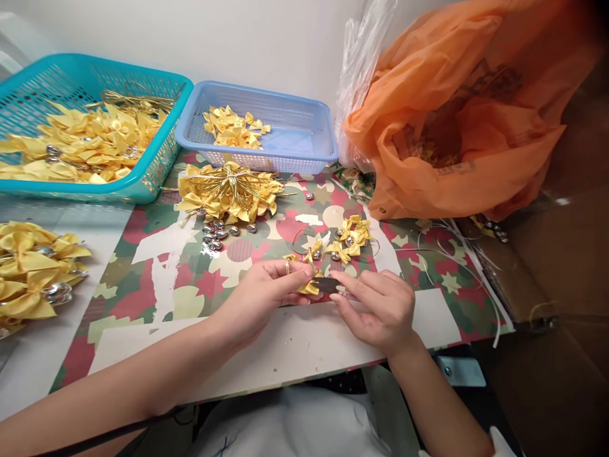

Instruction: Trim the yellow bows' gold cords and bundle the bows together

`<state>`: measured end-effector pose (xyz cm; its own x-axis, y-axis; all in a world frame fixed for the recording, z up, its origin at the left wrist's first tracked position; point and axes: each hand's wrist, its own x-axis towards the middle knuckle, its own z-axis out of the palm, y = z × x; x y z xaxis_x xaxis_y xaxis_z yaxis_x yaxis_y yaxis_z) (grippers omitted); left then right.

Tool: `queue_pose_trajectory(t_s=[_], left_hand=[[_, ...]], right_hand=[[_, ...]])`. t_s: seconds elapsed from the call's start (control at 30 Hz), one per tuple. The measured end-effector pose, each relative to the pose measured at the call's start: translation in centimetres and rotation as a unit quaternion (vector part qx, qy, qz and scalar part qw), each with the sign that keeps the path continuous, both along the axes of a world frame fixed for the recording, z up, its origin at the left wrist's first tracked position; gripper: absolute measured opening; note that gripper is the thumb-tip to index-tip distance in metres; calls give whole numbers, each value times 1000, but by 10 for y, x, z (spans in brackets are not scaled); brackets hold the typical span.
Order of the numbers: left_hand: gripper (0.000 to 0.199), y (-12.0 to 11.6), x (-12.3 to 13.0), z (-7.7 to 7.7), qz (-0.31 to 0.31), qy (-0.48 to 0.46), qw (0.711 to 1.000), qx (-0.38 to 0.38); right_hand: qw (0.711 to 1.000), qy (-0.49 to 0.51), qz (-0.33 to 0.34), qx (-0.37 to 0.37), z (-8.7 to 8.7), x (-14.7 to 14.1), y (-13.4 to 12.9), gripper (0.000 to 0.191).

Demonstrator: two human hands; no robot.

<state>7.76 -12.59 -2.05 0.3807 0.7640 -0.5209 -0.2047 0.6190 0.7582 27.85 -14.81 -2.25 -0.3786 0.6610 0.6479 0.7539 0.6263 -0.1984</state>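
Observation:
My left hand (271,285) pinches a yellow ribbon bow (309,289) with gold cord, low over the table. My right hand (375,304) is closed around a small tool with a dark, flat blade (326,284); its grip is mostly hidden in my fingers. The blade's tip points left and reaches the bow beside my left thumb. Just beyond my hands lie a few more yellow bows (353,231) with silver bells. Farther back is a bundle of finished-looking bows (231,190) with gold cords gathered on top. Several silver bells (216,235) lie loose beside it.
A teal basket (157,174) heaped with bows stands back left, beside a blue basket (304,164) holding some bows. At the right sits an orange plastic bag (451,184). More bows (33,273) lie at the left. A phone (461,371) rests below the table's edge.

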Motion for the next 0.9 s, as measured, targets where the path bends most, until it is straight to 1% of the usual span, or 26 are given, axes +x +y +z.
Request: queue_pose_trajectory(t_s=[0.43,0.73,0.83,0.9], left_hand=[[27,0,3,4,6,13,999,32],[23,0,1,1,10,18,999,30],[21,-1,1,1,12,19,999,39],[21,-1,2,1,15,24,998,50]], right_hand=[[1000,4,-6,1,0,0,0,17],[1000,15,2,-5,0,0,-1,13],[998,57,2,-33,-2,0,-3,17],[988,133,-9,-79,-3,2,-5,17]])
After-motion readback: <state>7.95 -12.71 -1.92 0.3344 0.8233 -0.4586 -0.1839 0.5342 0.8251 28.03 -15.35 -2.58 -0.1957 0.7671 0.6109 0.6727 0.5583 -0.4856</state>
